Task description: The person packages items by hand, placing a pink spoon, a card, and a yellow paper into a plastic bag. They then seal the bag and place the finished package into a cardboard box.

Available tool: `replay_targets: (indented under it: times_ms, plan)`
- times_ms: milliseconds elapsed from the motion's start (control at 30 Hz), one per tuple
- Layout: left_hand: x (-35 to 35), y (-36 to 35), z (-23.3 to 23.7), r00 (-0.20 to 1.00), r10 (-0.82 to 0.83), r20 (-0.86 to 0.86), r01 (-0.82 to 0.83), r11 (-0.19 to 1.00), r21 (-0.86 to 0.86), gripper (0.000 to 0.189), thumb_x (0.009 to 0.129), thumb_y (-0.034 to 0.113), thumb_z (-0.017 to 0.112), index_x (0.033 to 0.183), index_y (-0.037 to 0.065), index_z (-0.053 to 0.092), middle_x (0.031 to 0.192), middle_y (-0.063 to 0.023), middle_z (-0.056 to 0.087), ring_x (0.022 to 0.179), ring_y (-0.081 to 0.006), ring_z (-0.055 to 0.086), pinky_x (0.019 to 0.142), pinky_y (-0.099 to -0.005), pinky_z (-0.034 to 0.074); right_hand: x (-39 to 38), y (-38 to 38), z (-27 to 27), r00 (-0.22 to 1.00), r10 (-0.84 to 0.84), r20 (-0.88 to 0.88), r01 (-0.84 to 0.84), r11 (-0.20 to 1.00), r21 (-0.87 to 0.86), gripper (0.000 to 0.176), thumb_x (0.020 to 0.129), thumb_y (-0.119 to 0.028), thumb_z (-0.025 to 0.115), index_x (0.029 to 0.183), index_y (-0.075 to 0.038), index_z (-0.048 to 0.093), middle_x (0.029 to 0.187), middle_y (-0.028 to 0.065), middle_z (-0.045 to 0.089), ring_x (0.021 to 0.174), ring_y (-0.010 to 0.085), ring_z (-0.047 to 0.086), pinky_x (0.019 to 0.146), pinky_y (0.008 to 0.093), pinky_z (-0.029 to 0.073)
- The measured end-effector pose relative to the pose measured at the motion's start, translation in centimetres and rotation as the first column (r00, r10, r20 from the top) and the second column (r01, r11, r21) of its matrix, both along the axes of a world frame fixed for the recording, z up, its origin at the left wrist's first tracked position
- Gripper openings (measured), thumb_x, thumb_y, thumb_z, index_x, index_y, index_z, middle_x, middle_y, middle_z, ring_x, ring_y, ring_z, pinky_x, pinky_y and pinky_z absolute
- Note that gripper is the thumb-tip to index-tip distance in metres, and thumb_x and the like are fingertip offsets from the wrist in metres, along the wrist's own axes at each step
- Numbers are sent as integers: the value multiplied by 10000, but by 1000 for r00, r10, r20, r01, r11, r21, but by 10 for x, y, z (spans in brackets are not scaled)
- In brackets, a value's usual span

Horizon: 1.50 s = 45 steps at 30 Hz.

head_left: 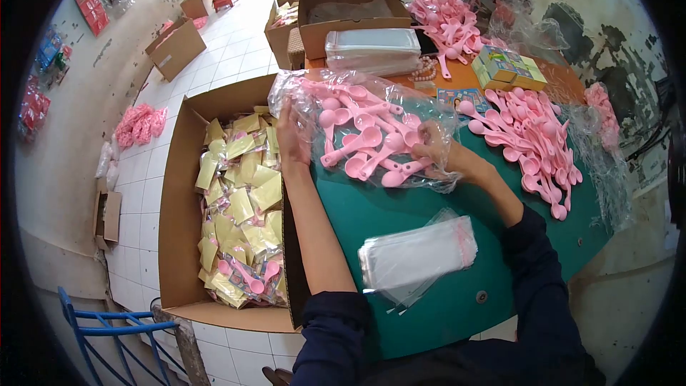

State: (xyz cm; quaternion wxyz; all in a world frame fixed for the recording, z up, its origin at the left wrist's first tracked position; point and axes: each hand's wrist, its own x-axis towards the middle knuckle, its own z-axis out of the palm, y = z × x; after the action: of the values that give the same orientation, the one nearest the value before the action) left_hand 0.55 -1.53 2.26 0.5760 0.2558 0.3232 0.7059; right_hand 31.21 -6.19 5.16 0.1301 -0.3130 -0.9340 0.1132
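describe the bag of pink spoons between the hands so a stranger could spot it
Find the green table right of the big open cardboard box. Just past the flat clear sleeves on it is a crinkled clear plastic bag of pink spoons. Unlike the loose spoon pile to its right, it has the left hand and right hand at opposite sides.

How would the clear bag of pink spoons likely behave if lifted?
The clear bag would probably be floppy, since its film is crumpled. The pink spoons lie jumbled, so their weight may shift. Their sheen suggests they could slide easily.
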Motion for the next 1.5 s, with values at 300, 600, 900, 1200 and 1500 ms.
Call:
replay_targets:
  times_ms: [300, 600, 900, 1200, 1500]
  plan:
    - [1, -1, 3, 997, 64, -42, -68, 995, -78, 449, 912, 326, 467, 1281, 73, 436, 1179, -62, 551, 1046, -157, 538, 895, -365, 441, 19, -27, -2, 938, -307, -162, 325, 941, 99, 392, 721, -96, 652, 1092, -55, 532, 1153, 192, 479, 1093, 377, 442, 911, 392, 401]
    - [1, -3, 3, 999, 31, -29, -33, 997, -64, 598, 902, 362, 490, 1366, 28, 314, 1337, -140, 420, 1200, -248, 442, 1000, -362, 365, 47, -49, 39, 729, -603, -323, 331, 725, -604, 201, 779, -97, 655, 940, 2, 584, 770, 62, 599, 689, 136, 587, 624, 257, 460]
    - [-1, 6, -4, 997, 61, 49, -57, 995, -80, 370, 902, 318, 478, 1198, 97, 510, 1032, -47, 593, 866, -141, 577, 704, -278, 486, 167, -55, 72, 556, -770, -313, 383, 571, -726, 207, 812, -155, 631, 956, -11, 593, 845, 24, 586, 756, 97, 555, 640, 234, 441]
    - [-3, 4, -7, 999, 52, -15, -53, 996, -77, 389, 911, 350, 480, 1208, 99, 504, 1045, -35, 596, 906, -138, 571, 726, -278, 473, 176, -24, 74, 445, -866, -228, 819, 291, 495, 267, 767, -162, 638, 962, 18, 612, 931, 201, 631, 856, 335, 606, 734, 415, 483]
    - [-1, -1, -3, 997, 56, -52, -61, 992, -106, 521, 902, 375, 492, 1313, 73, 384, 1162, -73, 467, 1025, -188, 475, 871, -325, 383, -5, 18, 9, 980, -77, -186, 77, 997, -8, 592, 746, -313, 686, 1276, -144, 484, 1285, 177, 465, 1183, 350, 440, 992, 429, 363]
